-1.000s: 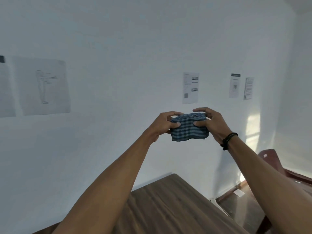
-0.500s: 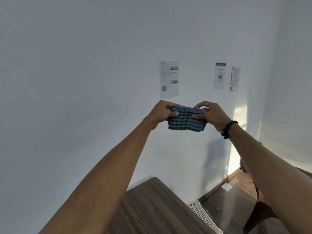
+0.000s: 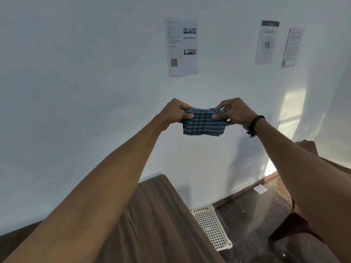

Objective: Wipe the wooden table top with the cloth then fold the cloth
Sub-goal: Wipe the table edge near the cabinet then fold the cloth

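Pinching the cloth (image 3: 204, 124) at its top corners, left hand (image 3: 174, 113) and right hand (image 3: 236, 112) hold it high above the table (image 3: 161, 215). One cloth, small folded bundle, striped. Likely light, limp, sags below the grip; best held at corners or folded edge. One basket (image 3: 211, 226) beside the table.

soft woven cloth (image 3: 204, 124) (striped); matt wood-grain table top (image 3: 157, 221); perforated plastic basket (image 3: 212, 226).
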